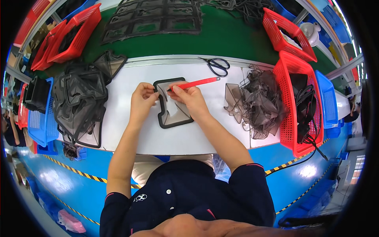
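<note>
A sheer grey mesh panel with a black frame [176,125] lies flat on the white worktable [146,138] in front of me. One side of its frame has a notch. My left hand [144,96] has its fingers curled and its thumb close together at the panel's left edge, pinching there. Over the panel's upper part, my right hand [188,98] grips a slim red tool [199,82]. Its dark tip points left, down onto the mesh, and its flat tail with a small hole sticks out to the right. Exactly what the tip touches is too small to tell.
Black-framed mesh panels [79,98] are heaped at left. Black-handled scissors [218,67] lie at the table's far edge. Loose mesh scraps [262,102] pile up at right, beside a red basket [290,130] holding black straps. More framed panels [158,19] lie on the green surface beyond.
</note>
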A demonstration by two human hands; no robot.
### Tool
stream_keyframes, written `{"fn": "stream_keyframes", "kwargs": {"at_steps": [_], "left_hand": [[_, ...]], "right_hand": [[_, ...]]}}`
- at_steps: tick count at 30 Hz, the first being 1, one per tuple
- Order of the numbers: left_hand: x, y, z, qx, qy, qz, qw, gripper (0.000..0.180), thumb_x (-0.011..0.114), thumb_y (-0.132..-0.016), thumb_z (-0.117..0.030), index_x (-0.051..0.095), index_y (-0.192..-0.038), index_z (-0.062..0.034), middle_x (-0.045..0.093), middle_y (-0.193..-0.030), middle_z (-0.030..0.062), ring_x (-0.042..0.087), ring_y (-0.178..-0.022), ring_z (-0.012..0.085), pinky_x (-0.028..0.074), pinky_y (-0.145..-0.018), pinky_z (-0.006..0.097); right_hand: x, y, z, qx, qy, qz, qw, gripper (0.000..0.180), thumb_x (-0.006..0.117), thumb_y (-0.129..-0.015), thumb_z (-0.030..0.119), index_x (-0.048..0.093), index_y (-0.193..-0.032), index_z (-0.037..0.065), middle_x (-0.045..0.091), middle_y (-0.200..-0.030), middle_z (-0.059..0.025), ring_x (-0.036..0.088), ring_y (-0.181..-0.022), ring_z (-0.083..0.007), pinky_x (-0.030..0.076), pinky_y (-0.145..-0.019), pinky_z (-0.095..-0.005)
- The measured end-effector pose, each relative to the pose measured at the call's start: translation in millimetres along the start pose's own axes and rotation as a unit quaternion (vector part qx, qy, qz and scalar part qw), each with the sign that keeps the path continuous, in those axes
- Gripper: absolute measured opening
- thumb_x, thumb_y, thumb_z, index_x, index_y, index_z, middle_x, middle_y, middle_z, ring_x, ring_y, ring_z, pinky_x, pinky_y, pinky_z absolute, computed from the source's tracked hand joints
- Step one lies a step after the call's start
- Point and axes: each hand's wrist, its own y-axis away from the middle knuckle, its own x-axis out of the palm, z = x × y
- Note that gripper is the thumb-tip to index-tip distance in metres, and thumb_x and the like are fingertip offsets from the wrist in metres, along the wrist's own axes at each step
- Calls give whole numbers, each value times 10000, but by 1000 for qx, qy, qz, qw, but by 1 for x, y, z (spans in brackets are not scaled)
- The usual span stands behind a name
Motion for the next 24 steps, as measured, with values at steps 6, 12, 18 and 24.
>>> {"fn": "stream_keyframes", "kwargs": {"at_steps": [6, 12, 18, 24], "left_hand": [[-8, 9, 5, -91, 260, 53, 960, 246, 659, -829, -130, 604, -1019, 16, 653, -878, 76, 620, -734, 116, 515, -665, 223], [-9, 11, 10, -103, 285, 69, 950, 197, 642, -842, -116, 616, -991, 10, 654, -884, 71, 622, -747, 108, 522, -653, 207], [-10, 13, 11, -102, 310, 84, 941, 169, 639, -845, -110, 621, -979, -8, 650, -886, 66, 622, -754, 108, 532, -663, 215], [-9, 13, 10, -99, 317, 87, 939, 155, 640, -845, -110, 620, -970, -20, 647, -879, 62, 621, -757, 106, 537, -669, 221]], "right_hand": [[7, 5, -3, -20, -24, 64, 997, 231, 564, -913, 195, 602, -1037, 3, 622, -1032, -79, 608, -949, -168, 490, -884, -296], [10, 6, -9, -31, 38, 66, 997, 177, 557, -912, 138, 625, -1010, 8, 634, -992, -67, 603, -912, -129, 491, -832, -269], [14, 7, -7, -41, 20, 56, 997, 160, 580, -889, 102, 645, -986, -6, 646, -927, -47, 597, -843, -110, 485, -756, -238], [12, 7, -11, -57, 28, 61, 996, 145, 576, -890, 99, 647, -960, -6, 641, -921, -38, 592, -844, -107, 485, -757, -239]]}}
